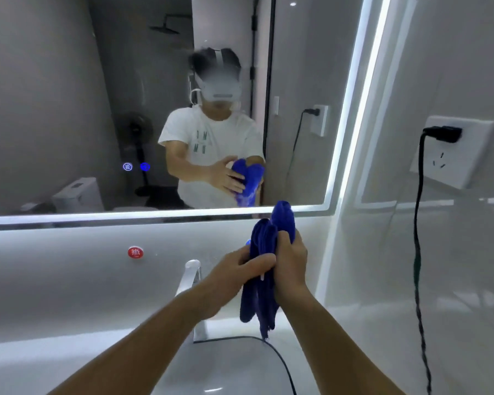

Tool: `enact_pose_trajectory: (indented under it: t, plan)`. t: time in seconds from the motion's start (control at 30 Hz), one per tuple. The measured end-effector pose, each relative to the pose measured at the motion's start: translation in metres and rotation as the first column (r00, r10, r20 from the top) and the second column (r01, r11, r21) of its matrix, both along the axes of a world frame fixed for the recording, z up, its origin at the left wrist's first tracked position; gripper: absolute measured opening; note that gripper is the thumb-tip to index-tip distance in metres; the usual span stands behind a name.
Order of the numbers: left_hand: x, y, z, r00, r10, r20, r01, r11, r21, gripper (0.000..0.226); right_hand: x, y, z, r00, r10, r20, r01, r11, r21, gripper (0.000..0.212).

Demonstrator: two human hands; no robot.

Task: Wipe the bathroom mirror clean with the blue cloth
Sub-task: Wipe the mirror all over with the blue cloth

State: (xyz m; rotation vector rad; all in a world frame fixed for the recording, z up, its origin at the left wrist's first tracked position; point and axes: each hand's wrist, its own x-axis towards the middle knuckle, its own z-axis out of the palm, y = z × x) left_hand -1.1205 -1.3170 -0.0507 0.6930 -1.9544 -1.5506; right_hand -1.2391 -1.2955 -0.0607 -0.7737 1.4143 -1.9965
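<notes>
The blue cloth [261, 280] is bunched up and hangs in front of me, just below the mirror's lower edge. My left hand [234, 276] grips its middle from the left, thumb across the fabric. My right hand [290, 259] grips it from the right, fingers curled round the upper folds. The bathroom mirror [69, 95] fills the upper left, framed by a lit strip, and reflects a person holding the same cloth. Two small blue touch icons glow on the glass at the lower left.
A chrome faucet [190, 277] stands below my hands above the white basin [228, 366]. A red round sticker [135, 252] sits on the wall under the mirror. At right, a wall socket [457, 155] holds a black plug whose cable [417, 252] hangs down.
</notes>
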Motion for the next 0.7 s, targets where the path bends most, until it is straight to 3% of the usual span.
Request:
enact_pose_trajectory:
  t: [0.07, 0.17, 0.23, 0.33, 0.4, 0.57, 0.63, 0.7]
  plan:
    - [0.009, 0.014, -0.008, 1.000, 0.010, 0.005, -0.009, 0.998, -0.063, 0.047, 0.015, 0.006, 0.003, 1.000, -0.011, -0.012, 0.012, 0.999, 0.039, 0.011]
    - [0.022, 0.020, -0.021, 0.995, 0.056, -0.084, -0.056, 0.998, 0.000, 0.032, 0.025, 0.021, 0.001, 0.952, 0.213, 0.220, -0.238, 0.967, 0.095, 0.034]
    - [0.031, 0.016, -0.026, 0.969, 0.151, -0.195, -0.115, 0.976, 0.183, 0.017, 0.022, 0.035, -0.004, 0.888, 0.372, 0.270, -0.398, 0.916, 0.046, 0.048]
    - [0.046, 0.004, -0.033, 0.921, 0.277, -0.273, -0.088, 0.832, 0.548, 0.022, 0.010, 0.049, -0.023, 0.936, 0.347, 0.060, -0.352, 0.922, 0.160, 0.030]
    - [0.054, -0.001, -0.038, 0.920, 0.280, -0.273, -0.043, 0.766, 0.641, 0.018, -0.002, 0.057, -0.034, 0.953, 0.303, -0.027, -0.283, 0.915, 0.287, 0.027]
    - [0.057, -0.002, -0.053, 0.939, 0.246, -0.241, 0.017, 0.666, 0.746, 0.024, -0.024, 0.077, -0.056, 0.824, 0.555, 0.115, -0.557, 0.755, 0.345, 0.039]
    - [0.057, -0.007, -0.059, 0.940, 0.273, -0.205, -0.014, 0.632, 0.775, 0.023, -0.032, 0.082, -0.059, 0.810, 0.559, 0.177, -0.586, 0.761, 0.277, 0.044]
    - [0.057, -0.008, -0.068, 0.952, 0.296, -0.078, -0.116, 0.583, 0.804, 0.021, -0.037, 0.084, -0.062, 0.831, 0.480, 0.280, -0.538, 0.822, 0.187, 0.048]
